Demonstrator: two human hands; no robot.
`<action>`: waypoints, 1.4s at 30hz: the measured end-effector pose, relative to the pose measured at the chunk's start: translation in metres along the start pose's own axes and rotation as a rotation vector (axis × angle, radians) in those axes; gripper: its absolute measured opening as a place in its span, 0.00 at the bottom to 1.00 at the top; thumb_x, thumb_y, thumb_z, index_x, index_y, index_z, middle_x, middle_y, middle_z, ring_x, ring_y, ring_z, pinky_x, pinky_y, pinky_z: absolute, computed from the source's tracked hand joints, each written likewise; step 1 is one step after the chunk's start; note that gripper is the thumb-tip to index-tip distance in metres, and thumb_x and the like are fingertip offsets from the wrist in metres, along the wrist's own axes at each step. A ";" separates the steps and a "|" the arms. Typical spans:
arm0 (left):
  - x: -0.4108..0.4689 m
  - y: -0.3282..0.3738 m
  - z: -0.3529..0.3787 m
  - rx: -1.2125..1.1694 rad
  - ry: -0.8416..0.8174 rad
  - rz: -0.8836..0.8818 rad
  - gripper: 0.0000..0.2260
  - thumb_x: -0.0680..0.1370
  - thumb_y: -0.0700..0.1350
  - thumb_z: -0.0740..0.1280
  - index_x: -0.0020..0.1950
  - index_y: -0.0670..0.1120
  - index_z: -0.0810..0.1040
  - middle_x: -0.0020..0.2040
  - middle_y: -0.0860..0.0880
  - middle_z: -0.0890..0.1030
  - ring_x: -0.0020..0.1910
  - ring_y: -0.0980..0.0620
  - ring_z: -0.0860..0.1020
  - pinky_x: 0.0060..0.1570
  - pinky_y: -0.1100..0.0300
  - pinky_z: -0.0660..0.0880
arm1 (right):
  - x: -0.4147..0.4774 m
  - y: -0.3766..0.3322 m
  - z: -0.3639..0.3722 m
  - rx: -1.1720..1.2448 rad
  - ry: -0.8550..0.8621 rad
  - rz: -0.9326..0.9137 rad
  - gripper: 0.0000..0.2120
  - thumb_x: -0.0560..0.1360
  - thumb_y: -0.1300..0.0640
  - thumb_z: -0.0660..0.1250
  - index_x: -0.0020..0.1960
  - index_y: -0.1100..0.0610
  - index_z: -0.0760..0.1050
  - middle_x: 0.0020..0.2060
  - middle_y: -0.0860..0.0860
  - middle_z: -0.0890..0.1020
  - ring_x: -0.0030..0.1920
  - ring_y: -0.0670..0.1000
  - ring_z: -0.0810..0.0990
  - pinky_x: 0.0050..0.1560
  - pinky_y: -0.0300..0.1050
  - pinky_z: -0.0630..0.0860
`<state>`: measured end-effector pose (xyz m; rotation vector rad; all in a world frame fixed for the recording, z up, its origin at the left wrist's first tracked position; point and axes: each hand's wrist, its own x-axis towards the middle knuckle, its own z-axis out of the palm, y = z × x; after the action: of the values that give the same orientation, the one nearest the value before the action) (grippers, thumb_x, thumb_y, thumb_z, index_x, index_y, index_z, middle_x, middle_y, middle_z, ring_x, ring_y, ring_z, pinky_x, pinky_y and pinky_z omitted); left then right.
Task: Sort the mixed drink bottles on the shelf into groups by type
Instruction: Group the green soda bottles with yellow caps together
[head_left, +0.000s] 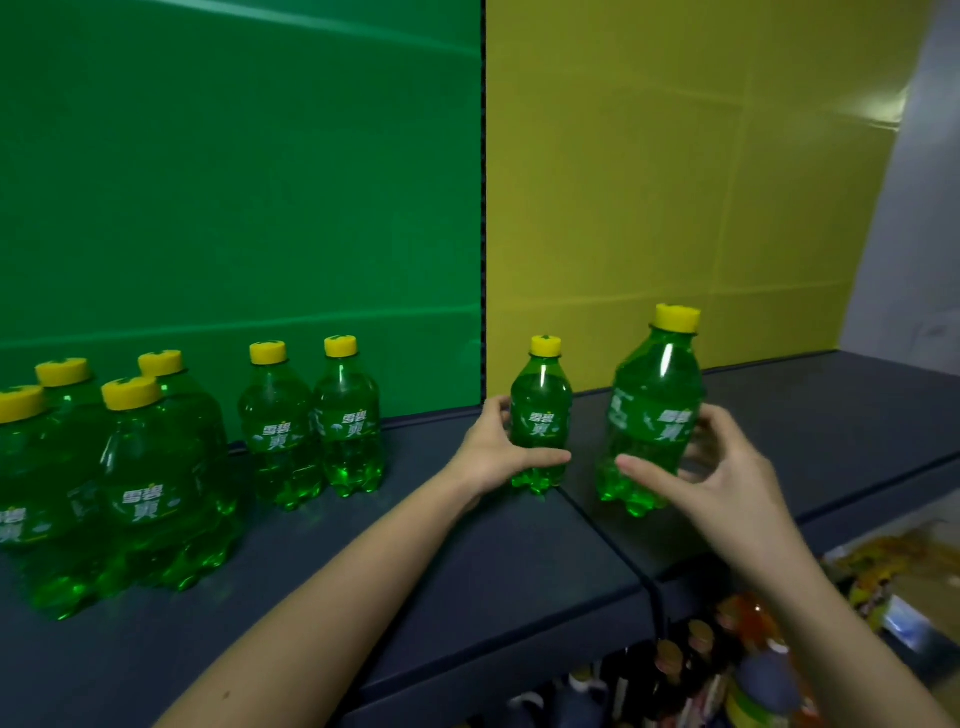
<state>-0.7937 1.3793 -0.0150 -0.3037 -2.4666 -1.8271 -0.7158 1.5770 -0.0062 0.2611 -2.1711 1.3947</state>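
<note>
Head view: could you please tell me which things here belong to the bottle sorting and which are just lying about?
Job in hand:
left hand gripping green bottle
right hand gripping second green bottle
pair of bottles
cluster of four bottles
shelf

Lying about:
bottles on the lower shelf
packets

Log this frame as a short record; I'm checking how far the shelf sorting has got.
shelf: dark grey, seam between two boards
left cluster: four green bottles, yellow caps
middle pair: two matching bottles
left hand: grips farther bottle by the seam
right hand: fingers curled round nearer bottle
backdrop: green panel left, yellow panel right
below: assorted other bottles
</note>
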 end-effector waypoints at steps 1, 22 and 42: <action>0.003 0.000 0.006 0.038 0.041 0.005 0.39 0.63 0.45 0.79 0.67 0.46 0.61 0.64 0.47 0.73 0.61 0.50 0.73 0.63 0.53 0.72 | 0.000 0.001 -0.009 -0.018 0.013 0.001 0.31 0.60 0.52 0.78 0.59 0.54 0.71 0.49 0.47 0.80 0.47 0.36 0.77 0.40 0.27 0.72; -0.094 0.001 -0.075 0.474 0.663 0.143 0.32 0.56 0.57 0.80 0.54 0.46 0.75 0.49 0.50 0.82 0.49 0.50 0.79 0.51 0.56 0.75 | -0.002 -0.018 0.065 0.169 -0.245 -0.020 0.29 0.60 0.57 0.79 0.58 0.53 0.71 0.48 0.41 0.79 0.42 0.29 0.78 0.38 0.22 0.72; -0.151 -0.028 -0.107 0.632 0.750 -0.009 0.38 0.70 0.54 0.72 0.72 0.42 0.58 0.67 0.46 0.72 0.65 0.46 0.71 0.59 0.58 0.67 | -0.015 -0.042 0.168 0.118 -0.550 -0.127 0.33 0.61 0.47 0.78 0.61 0.50 0.66 0.56 0.48 0.79 0.56 0.48 0.78 0.58 0.52 0.76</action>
<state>-0.6586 1.2512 -0.0345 0.3604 -2.2766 -0.8207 -0.7417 1.4074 -0.0351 0.9021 -2.4400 1.5064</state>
